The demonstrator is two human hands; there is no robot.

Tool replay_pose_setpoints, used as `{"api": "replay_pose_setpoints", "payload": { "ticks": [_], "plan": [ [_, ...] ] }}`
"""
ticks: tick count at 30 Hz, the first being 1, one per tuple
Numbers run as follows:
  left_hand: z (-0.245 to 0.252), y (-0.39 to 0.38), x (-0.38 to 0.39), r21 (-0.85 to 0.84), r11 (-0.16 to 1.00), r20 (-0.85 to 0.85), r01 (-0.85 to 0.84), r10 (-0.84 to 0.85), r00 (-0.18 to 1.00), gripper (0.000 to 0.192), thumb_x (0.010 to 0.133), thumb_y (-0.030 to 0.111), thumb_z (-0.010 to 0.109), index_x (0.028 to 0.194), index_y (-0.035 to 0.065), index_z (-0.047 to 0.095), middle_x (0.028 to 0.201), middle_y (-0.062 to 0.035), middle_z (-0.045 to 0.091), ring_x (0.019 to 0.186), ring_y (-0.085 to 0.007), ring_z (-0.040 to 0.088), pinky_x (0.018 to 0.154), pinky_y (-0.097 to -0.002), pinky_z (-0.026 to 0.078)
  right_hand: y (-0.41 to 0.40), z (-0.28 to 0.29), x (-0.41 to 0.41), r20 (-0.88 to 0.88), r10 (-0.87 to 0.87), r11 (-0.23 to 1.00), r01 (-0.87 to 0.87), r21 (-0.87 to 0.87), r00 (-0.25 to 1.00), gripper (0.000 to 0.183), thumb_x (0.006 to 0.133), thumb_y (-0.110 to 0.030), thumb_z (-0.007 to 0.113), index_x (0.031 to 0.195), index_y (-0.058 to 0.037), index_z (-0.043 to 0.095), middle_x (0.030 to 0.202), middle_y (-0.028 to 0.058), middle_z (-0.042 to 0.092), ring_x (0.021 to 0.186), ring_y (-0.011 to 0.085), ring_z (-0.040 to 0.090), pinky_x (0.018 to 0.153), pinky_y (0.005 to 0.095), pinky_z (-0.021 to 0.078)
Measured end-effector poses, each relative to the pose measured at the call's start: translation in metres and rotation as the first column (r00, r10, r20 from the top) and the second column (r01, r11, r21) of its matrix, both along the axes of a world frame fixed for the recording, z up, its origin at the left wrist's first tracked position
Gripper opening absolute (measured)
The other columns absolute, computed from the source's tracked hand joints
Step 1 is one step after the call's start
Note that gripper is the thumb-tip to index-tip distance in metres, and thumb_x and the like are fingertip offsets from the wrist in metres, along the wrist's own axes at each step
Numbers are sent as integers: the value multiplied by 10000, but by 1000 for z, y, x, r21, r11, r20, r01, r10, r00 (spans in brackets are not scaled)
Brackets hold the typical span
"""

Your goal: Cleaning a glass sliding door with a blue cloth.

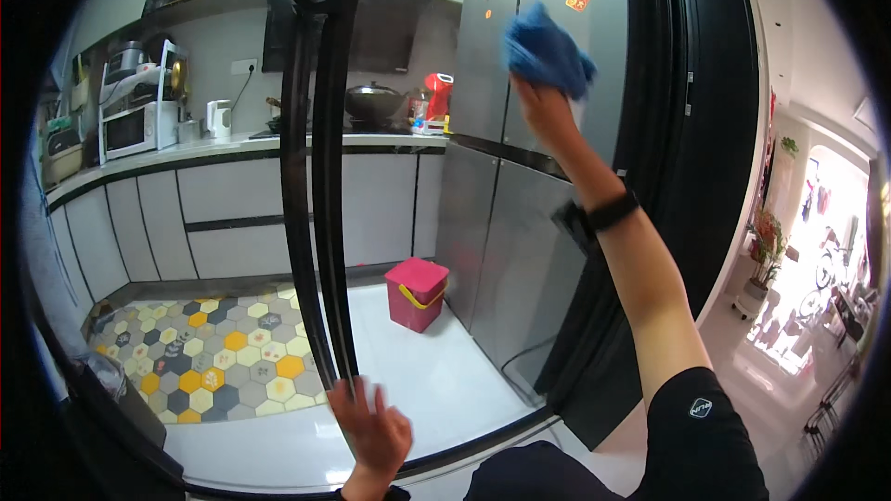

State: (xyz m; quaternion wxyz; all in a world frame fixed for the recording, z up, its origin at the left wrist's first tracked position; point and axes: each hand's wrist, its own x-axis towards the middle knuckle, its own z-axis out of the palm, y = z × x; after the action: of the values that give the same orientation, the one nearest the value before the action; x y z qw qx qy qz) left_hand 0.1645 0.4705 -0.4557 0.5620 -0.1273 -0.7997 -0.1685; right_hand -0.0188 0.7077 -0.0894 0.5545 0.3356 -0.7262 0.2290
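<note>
My right hand (539, 108), raised at the upper right, grips a bunched blue cloth (546, 49). In the picture the cloth overlaps the upper doors of a grey refrigerator (480, 83); whether it presses on a glass pane in front cannot be made out. A dark band with a black device circles the right wrist. Low in the middle, my left hand (372, 424) is raised with its fingers apart and holds nothing. Its fingertips overlap the lower part of the black sliding-door frame (330, 223); contact is unclear.
Beyond the frame, a pink lidded bucket (418, 296) with a yellow handle stands on the white floor. A hexagon-patterned mat (223, 362) lies along the cabinets. The counter (230, 146) bears a microwave (129, 131), a white kettle (218, 118) and a lidded wok (374, 101).
</note>
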Motion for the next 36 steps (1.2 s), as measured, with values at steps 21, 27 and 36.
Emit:
{"api": "replay_pose_setpoints", "payload": {
  "ticks": [21, 27, 36],
  "plan": [
    [89, 52, -3, -87, 994, -4, 72, -73, 997, 544, 779, 55, 531, 1294, 39, 359, 1376, -153, 311, 1297, -382, 228, 1073, -534, 128, -78, -31, 44, -551, -306, 783, 535, 318, 776, 365, 787, -262, 540, 1150, -225, 540, 1274, 113, 425, 1267, 365, 263, 969, 660, 121],
    [87, 48, 3, -58, 993, -37, 99, -102, 994, 480, 782, 53, 522, 1247, 21, 406, 1335, -151, 366, 1276, -376, 273, 1049, -551, 159, -52, -232, 55, -869, 20, 198, 850, 489, 495, 490, 756, -332, 560, 1209, -152, 505, 1326, 101, 414, 1283, 279, 313, 1045, 571, -35],
    [70, 45, -2, -78, 994, -13, 70, -71, 997, 417, 761, 83, 533, 1170, 18, 497, 1332, -128, 394, 1260, -352, 315, 1048, -530, 192, -17, -147, 54, -473, -348, 602, 580, 549, 810, 362, 764, -175, 564, 1119, -245, 552, 1242, 51, 461, 1287, 315, 261, 985, 572, 200]
  ]
}}
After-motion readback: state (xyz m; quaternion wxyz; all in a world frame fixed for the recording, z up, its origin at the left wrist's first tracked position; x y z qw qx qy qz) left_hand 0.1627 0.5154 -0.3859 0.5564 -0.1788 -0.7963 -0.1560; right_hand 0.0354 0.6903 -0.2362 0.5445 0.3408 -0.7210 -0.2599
